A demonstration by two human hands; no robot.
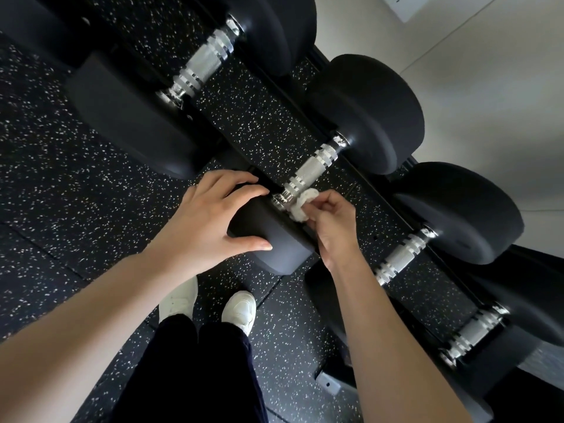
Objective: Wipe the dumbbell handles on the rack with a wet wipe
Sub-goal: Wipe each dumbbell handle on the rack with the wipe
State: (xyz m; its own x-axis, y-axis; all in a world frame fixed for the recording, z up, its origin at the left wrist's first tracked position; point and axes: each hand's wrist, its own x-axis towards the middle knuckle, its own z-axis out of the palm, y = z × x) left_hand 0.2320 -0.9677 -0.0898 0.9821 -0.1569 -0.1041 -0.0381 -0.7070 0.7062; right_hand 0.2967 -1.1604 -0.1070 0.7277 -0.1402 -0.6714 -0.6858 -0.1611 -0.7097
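Several black dumbbells with knurled chrome handles lie side by side on a dark rack. The middle dumbbell's handle (311, 170) runs diagonally at the centre. My left hand (210, 215) rests spread over that dumbbell's near black head (268, 239), thumb under its lower edge. My right hand (331, 224) pinches a crumpled white wet wipe (300, 206), which is pressed against the near end of the handle, by the chrome collar. Another handle (203, 65) lies upper left, two more (399, 257) (473, 334) to the lower right.
The black rack rail (305, 105) runs diagonally under the dumbbell heads. Black speckled rubber floor (61, 193) lies below. My white shoes (238, 309) and dark trousers stand close to the rack. A pale wall (488, 87) is behind, and a rack foot (328, 383) sits lower centre.
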